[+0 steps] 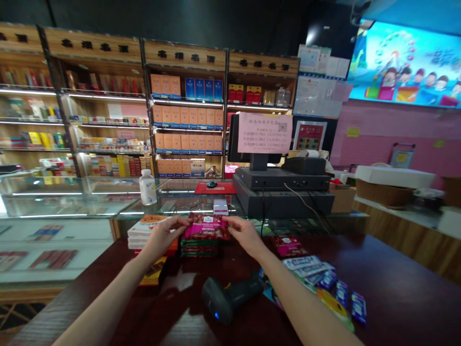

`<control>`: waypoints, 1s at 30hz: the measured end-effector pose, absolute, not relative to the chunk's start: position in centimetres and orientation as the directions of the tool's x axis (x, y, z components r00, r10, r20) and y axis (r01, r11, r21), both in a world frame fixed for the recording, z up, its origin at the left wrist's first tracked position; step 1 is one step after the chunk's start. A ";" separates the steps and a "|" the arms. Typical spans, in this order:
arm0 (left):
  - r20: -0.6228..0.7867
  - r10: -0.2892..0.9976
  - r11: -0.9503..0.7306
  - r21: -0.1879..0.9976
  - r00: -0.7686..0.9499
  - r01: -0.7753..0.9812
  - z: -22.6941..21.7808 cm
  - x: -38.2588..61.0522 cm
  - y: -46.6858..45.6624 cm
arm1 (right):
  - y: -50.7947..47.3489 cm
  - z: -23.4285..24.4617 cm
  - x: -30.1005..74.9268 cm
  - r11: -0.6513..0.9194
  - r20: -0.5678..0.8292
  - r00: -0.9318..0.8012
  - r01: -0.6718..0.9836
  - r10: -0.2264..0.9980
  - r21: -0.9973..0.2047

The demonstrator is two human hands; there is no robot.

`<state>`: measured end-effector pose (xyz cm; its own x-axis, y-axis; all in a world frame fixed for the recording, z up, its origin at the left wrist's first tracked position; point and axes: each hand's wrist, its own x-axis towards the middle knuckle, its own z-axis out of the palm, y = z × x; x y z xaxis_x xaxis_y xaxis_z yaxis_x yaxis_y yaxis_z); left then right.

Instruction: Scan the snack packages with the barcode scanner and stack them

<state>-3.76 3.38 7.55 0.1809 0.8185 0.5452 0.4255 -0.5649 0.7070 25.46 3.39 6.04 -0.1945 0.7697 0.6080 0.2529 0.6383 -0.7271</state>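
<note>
Between my two hands is a red and pink chocolate packet (208, 228) with hazelnut lettering. My left hand (169, 233) pinches its left edge and my right hand (247, 236) pinches its right edge. Directly beneath lies a stack of similar packets (199, 249) with green edges. Left of it, partly behind my left hand, stands a pile of white and orange boxes (139, 231), with a yellow packet (154, 273) in front. Another red and pink packet (288, 245) lies right of my right hand.
A dark barcode scanner (230, 295) lies on the brown table between my forearms. Several blue and white snack packs (309, 266) are spread by my right forearm. Beyond are a glass counter, a plastic bottle (147, 187), a cash register (283, 190) and stocked shelves (187, 132).
</note>
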 end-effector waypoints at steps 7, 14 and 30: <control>0.519 0.829 -0.550 0.695 0.206 0.462 6.9 -4.6 5.1 | 4.2 5.9 24.4 0.663 0.628 -0.222 0.327 0.746 -0.673; 0.565 0.786 -0.545 0.443 0.251 0.712 7.4 -3.8 4.0 | 4.6 6.3 23.3 0.638 0.601 -0.243 0.442 0.762 -0.630; 0.523 0.772 -0.526 0.208 0.360 0.825 6.3 -2.2 4.8 | 5.9 5.8 22.3 0.585 0.479 -0.347 0.585 0.806 -0.561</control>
